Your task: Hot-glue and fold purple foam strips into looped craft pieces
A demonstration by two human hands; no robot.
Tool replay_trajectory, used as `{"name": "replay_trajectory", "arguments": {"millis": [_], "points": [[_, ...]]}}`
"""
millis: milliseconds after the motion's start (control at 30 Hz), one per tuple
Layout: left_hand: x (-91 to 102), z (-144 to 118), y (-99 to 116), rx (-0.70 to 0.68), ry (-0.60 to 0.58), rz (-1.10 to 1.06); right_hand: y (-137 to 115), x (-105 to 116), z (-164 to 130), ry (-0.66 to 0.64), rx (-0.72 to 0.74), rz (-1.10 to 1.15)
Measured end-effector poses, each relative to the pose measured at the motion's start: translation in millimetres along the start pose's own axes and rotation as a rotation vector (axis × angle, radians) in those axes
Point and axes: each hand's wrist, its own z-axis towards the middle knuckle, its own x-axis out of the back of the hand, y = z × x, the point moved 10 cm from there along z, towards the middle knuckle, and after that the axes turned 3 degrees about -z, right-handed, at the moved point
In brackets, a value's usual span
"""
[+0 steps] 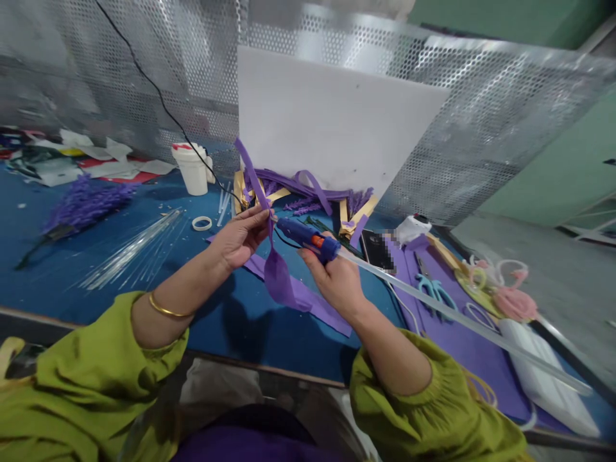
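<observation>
- Currently, left hand (243,240) pinched closed on purple strip (282,282) at center, over blue table (283,346); strip end sticks up past fingers.
- Right hand (339,282) wrapped round glue gun (303,235), nozzle by left fingertips, contact unclear; clear glue stick (421,294) runs out back, near right.
- Phone (376,249) right of gun, blurred.
- Left: cup (193,173), cord (158,92) crossing before it; tape (201,229), rods (132,253), lavender (91,202).
- Right: scissors (436,292).
- Far: white board (332,115).
</observation>
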Motion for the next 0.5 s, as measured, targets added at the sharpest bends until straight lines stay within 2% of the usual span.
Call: {"name": "replay_trajectory", "arguments": {"millis": [200,367,500], "points": [[-3.1,1.5,0.4,0.007,-0.030,0.017,-0.1,1.0,-0.4,0.010,0.005,0.005],[-13.6,-2.3,0.3,0.020,-0.119,-0.007,1.5,1.6,0.6,0.018,-0.007,0.010],[-11.4,-2.4,-0.1,0.018,-0.107,-0.004,2.7,-1.1,0.0,-0.008,-0.006,0.018]]}}
